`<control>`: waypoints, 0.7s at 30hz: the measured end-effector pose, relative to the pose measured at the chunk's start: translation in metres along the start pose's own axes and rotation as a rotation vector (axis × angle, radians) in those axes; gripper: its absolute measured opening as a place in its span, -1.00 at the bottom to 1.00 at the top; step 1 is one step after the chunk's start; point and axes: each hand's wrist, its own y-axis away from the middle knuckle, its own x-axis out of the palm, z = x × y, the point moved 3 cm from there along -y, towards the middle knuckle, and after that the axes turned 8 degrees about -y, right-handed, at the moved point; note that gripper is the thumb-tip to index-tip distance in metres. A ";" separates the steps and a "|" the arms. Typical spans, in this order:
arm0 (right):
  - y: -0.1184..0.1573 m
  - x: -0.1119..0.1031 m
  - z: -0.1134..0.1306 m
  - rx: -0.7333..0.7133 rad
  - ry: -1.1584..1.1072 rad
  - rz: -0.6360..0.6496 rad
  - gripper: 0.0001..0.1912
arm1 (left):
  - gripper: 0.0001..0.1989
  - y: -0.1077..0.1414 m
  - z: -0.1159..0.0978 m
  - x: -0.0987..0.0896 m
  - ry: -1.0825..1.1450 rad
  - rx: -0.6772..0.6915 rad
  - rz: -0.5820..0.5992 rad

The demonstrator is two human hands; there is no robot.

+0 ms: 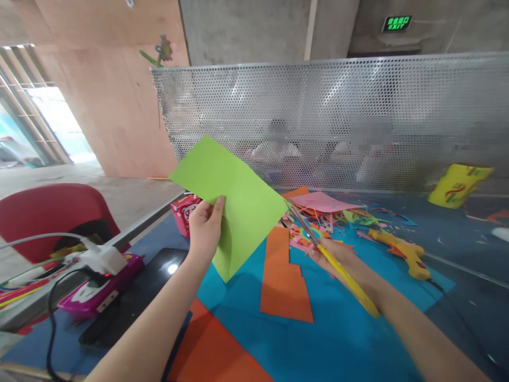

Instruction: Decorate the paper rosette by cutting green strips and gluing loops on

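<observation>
My left hand [207, 225] pinches the lower left side of a light green paper sheet [246, 199], held up and tilted above the table. My right hand [332, 257] is closed around yellow-handled scissors [345, 278]. The metal blades point up and left, and their tips are at the right corner of the green sheet; whether they touch it I cannot tell. Below lie a cut orange paper piece [282, 286] and a large blue sheet [330, 345]. Another orange sheet [214, 350] lies at the bottom.
Paper scraps [318, 220] and pink paper [324, 201] lie behind the scissors. A yellow glue gun [401, 252] is at the right, a yellow packet [459, 185] beyond it. At left are a black tablet [135, 297], purple power strip [95, 292] and red box [185, 212]. People sit behind the perforated screen [246, 101].
</observation>
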 end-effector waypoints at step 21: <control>0.005 -0.006 0.006 0.026 -0.017 0.085 -0.67 | -0.75 0.003 -0.005 0.005 0.051 -0.001 0.133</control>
